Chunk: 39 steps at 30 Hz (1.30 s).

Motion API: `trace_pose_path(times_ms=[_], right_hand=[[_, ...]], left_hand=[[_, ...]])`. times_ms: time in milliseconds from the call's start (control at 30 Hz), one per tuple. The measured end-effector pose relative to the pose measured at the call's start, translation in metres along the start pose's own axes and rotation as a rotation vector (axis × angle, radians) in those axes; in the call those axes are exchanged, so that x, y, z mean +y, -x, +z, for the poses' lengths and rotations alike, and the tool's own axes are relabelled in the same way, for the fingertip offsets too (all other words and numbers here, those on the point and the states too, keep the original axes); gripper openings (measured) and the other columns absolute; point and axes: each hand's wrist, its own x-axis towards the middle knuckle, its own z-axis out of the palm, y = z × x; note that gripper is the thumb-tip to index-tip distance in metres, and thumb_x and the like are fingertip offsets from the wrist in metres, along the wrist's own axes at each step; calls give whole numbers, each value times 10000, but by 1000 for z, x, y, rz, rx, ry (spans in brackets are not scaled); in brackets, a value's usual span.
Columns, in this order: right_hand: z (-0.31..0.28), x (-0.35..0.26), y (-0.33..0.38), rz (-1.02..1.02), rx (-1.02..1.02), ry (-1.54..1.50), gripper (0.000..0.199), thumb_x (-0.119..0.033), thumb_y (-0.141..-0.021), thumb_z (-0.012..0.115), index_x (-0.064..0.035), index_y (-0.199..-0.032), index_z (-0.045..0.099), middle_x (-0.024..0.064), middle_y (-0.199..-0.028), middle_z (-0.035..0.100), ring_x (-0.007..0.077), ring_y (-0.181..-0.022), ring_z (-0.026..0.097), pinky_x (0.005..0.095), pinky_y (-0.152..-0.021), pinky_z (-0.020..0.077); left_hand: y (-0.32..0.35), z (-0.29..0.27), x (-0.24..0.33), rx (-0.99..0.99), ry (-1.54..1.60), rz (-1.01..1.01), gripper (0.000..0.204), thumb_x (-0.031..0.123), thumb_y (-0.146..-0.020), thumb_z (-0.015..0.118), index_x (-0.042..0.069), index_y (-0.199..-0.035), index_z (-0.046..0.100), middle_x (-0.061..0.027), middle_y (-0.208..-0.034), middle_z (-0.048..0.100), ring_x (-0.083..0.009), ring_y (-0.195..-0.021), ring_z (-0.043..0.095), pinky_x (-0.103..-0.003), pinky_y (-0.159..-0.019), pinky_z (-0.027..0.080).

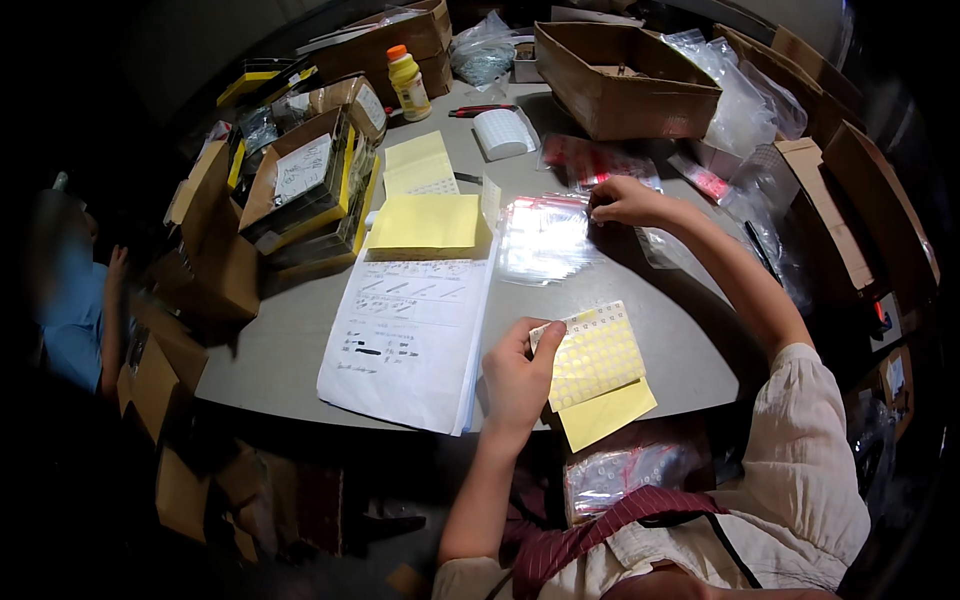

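Starting at the left, best to leave the written pages [400, 345] undisturbed, with the yellow sheet [425, 222] resting across their upper part. Moving right, wise to handle the pile of clear bags [545, 245] gently on the gray table [280, 352], probably lifting at one corner rather than dragging across slippery plastic. Farther right and nearer the body, advisable to grip the yellow sticker sheet [598, 368] only by its margin, clear of the round stickers, without creasing.

For pose, again from the left: with the left hand [518, 378], pinching the sticker sheet near its upper left corner, thumb on top, at the table's near edge. Forearm angled up from below. With the right hand [632, 203], reaching well forward, elbow out to the right, forearm slanting inward. Fingertips curled close together at the bags' far right corner. Impossible to tell: pinching a bag, or merely touching.
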Motion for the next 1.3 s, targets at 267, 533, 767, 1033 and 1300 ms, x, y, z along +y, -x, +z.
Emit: trace_pose_path(times_ms=[267,533,767,1033,1300], right_hand=[[-34,-28,32,331,-92,330,410,-308,-769,809,74,-881,711,209,-806,731,344,-743,732,430,-648,562],[3,-37,8,-127,-13,-214,303,-178,-847,752,21,-1047,643,151,-939,700,240,-813,677,362,-719,535],[23,-18,6,-55,222,331,340,-205,-848,784,3,-1042,598,239,-983,678,394,-926,667,464,-777,512],[-26,26,65,275,105,121,621,-463,-771,894,34,-993,594,186,-917,660,286,-844,636,399,-749,505],[23,-96,116,-475,116,-115,232,-188,-887,756,-45,-1002,614,136,-983,668,329,-927,667,440,-778,524]], left_hand=[[1,1,0,12,-67,62,251,262,-963,734,14,-993,741,-47,-580,570,-79,-513,456,-301,-493,357],[0,2,-7,-56,-88,140,225,201,-986,668,31,-1129,700,-128,-709,653,-197,-579,595,-356,-567,467],[1,0,2,-43,-104,124,235,157,-1002,628,25,-1189,683,-140,-740,659,-202,-614,614,-353,-606,489],[-5,6,-18,-13,68,127,196,137,-1005,639,-12,-1125,682,-93,-651,647,-115,-581,574,-314,-564,453],[2,-1,-5,-25,18,85,180,164,-1011,660,-15,-1012,660,-74,-696,688,-95,-612,598,-287,-573,455]])
